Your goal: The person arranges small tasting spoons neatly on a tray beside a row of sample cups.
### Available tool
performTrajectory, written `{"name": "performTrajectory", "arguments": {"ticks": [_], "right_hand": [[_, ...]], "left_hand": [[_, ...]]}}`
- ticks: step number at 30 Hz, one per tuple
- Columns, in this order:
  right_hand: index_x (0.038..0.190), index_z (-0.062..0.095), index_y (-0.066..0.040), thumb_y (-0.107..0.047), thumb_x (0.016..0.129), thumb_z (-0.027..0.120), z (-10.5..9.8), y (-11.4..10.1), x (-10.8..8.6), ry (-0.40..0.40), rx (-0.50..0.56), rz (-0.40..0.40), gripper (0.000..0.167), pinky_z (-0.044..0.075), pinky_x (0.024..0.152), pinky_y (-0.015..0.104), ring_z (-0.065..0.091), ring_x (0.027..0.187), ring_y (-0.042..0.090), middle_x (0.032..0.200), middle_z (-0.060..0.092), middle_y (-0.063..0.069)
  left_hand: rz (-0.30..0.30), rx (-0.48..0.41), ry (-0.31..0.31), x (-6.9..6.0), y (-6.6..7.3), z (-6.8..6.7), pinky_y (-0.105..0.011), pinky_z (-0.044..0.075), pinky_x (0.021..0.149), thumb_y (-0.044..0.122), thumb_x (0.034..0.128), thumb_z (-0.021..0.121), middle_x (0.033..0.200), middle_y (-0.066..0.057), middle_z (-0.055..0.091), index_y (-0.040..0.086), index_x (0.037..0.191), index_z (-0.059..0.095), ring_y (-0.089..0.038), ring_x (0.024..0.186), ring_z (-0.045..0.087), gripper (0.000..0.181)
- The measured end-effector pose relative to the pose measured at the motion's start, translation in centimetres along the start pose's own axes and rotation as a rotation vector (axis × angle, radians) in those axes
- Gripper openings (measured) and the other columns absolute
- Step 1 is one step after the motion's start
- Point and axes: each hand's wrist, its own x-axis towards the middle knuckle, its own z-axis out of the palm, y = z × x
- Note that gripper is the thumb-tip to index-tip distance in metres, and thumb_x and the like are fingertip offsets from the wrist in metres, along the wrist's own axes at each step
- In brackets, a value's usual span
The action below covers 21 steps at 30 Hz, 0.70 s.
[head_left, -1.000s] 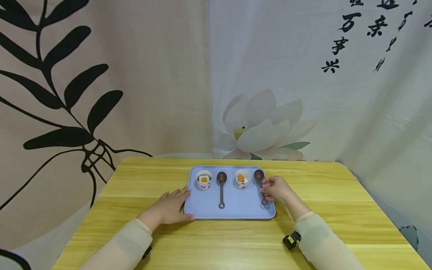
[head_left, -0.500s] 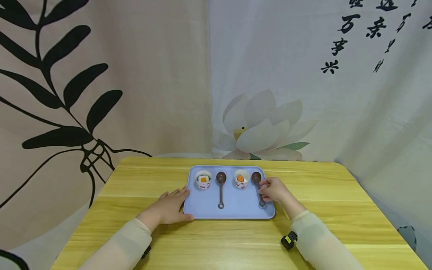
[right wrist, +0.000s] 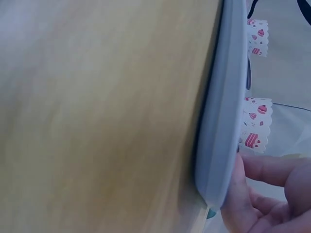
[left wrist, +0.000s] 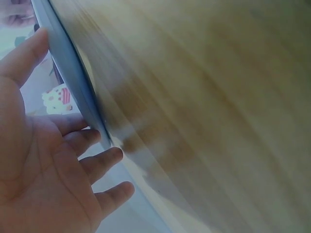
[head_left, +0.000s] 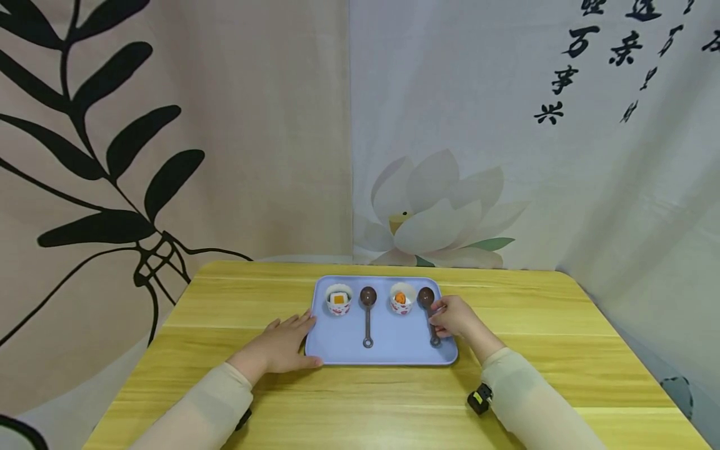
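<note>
A pale blue tray lies on the table with two paper cups and two brown spoons. My left hand rests against the tray's left side, fingers spread and thumb at the near corner; its palm also shows in the left wrist view. With the right hand I pinch the handle of the right spoon, which lies slightly slanted. The other spoon lies straight between the cups. The left cup holds a white and yellow-orange piece; the right cup holds an orange one.
Around the tray spreads a light wooden table. Behind its far edge hangs a cloth printed with leaves, a lotus and dark characters. A small black wrist device sits at the right sleeve.
The right hand has shifted the right spoon a little to the left on the tray, closer to the right cup. The left hand stays at the tray's edge.
</note>
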Motion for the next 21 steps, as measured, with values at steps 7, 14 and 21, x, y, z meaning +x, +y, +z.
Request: {"name": "performTrajectory", "arguments": {"ticks": [7, 14, 21], "right_hand": [[0.11, 0.059, 0.009, 0.009, 0.086, 0.068, 0.0, -0.01, 0.42, -0.009, -0.034, 0.008, 0.027, 0.059, 0.056, 0.03, 0.059, 0.057, 0.015, 0.077, 0.059, 0.011], [0.106, 0.059, 0.008, 0.01, 0.085, 0.069, -0.02, 0.08, 0.63, -0.002, -0.045, 0.005, 0.024, 0.059, 0.056, 0.031, 0.06, 0.057, 0.016, 0.075, 0.059, 0.012], [0.104, 0.059, 0.007, 0.009, 0.086, 0.07, -0.02, 0.1, 0.52, 0.004, -0.051, 0.004, 0.022, 0.06, 0.056, 0.031, 0.061, 0.057, 0.016, 0.073, 0.06, 0.012]], "left_hand": [[-0.001, -0.002, -0.002, -0.01, 0.04, -0.15, -0.065, 0.017, 0.116, 0.062, 0.0854, 0.069, 0.163, -0.014, 0.026, 0.002, 0.155, 0.034, -0.041, 0.147, 0.028, 0.098], [0.003, -0.005, -0.007, -0.12, 0.16, -0.2, -0.065, 0.017, 0.116, 0.062, 0.0854, 0.069, 0.163, -0.014, 0.025, 0.002, 0.155, 0.034, -0.041, 0.147, 0.028, 0.098], [0.003, -0.009, -0.009, -0.34, 0.33, -0.39, -0.066, 0.018, 0.115, 0.062, 0.0849, 0.069, 0.163, -0.015, 0.026, 0.001, 0.155, 0.035, -0.043, 0.146, 0.029, 0.099]]}}
